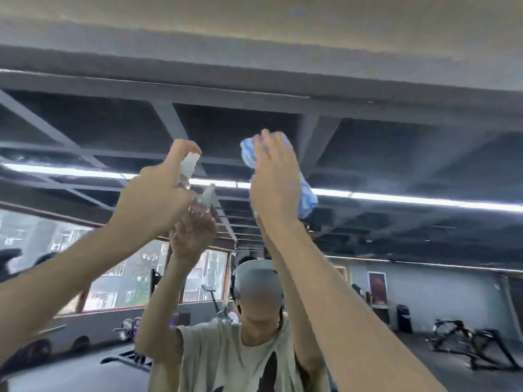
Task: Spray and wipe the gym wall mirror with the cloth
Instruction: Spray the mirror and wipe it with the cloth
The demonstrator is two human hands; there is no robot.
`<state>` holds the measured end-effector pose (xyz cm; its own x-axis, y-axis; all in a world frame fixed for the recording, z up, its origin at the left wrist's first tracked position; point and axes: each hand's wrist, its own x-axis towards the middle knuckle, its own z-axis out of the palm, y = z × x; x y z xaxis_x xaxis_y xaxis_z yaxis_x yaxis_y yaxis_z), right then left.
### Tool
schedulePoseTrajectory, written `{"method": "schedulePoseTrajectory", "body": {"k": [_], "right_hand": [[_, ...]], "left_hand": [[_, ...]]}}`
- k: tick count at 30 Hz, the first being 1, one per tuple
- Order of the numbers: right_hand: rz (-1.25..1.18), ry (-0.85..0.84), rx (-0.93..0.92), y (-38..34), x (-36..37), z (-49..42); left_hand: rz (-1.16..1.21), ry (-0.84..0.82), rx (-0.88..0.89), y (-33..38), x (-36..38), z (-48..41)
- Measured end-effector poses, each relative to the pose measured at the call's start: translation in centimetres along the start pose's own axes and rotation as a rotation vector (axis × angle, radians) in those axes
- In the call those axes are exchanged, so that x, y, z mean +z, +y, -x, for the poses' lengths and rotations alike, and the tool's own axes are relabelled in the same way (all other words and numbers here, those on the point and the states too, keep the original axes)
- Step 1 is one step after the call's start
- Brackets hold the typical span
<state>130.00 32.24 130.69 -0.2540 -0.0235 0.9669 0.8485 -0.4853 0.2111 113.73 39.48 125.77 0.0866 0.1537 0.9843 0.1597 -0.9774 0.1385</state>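
Mirror (396, 154) behind clear spray bottle (188, 165), contents indistinct

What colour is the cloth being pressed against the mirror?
Blue with white patches; the crumpled cloth under the right hand shows best in the head view.

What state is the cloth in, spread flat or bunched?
Bunched. The blue-and-white cloth shows as a crumpled wad behind the right hand, whose straight fingers press it to the mirror; no part lies flat.
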Motion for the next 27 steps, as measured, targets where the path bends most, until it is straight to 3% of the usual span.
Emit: {"method": "schedulePoseTrajectory", "body": {"k": [2, 4, 6, 9, 11, 13, 16, 18, 20, 23, 25, 27], "right_hand": [[-0.011, -0.157, -0.278, -5.9, 1.9, -0.2], [0.004, -0.135, -0.421, -5.8, 2.8, -1.3], [-0.052, -0.021, -0.243, -3.1, 2.8, -2.7], [-0.107, 0.115, 0.299, -0.6, 2.0, -4.0], [-0.088, 0.178, 0.383, -5.1, 3.8, -3.9], [-0.105, 0.15, 0.144, -12.7, 6.6, -3.1], [-0.166, -0.028, -0.191, -23.0, 10.5, -2.0], [-0.135, -0.157, -0.405, -26.0, 10.9, -2.2], [-0.082, -0.122, -0.448, -24.8, 11.2, -3.2], [-0.102, 0.136, 0.015, -20.4, 11.0, -5.6], [-0.033, 0.085, 0.256, -19.9, 11.0, -6.4], [-0.008, 0.076, 0.248, -23.4, 11.2, -6.5]], "left_hand": [[0.02, -0.023, -0.044, -2.0, -1.0, -0.1], [0.041, 0.009, -0.074, -4.2, -2.6, -0.3], [0.001, 0.006, -0.072, -6.4, -3.8, 0.2], [-0.014, 0.007, -0.067, -10.2, -6.2, 0.7], [-0.017, -0.003, -0.085, -12.3, -7.6, 1.1], [-0.024, -0.001, -0.098, -13.9, -8.7, 1.7], [-0.016, -0.005, -0.13, -15.8, -10.4, 2.5], [-0.027, -0.012, -0.148, -17.3, -11.7, 2.9], [-0.033, -0.031, -0.164, -19.1, -13.2, 3.0], [-0.029, -0.035, -0.175, -22.3, -15.3, 2.8], [-0.029, -0.046, -0.183, -24.2, -16.2, 2.9], [-0.016, -0.056, -0.22, -26.0, -16.8, 3.1]]}}
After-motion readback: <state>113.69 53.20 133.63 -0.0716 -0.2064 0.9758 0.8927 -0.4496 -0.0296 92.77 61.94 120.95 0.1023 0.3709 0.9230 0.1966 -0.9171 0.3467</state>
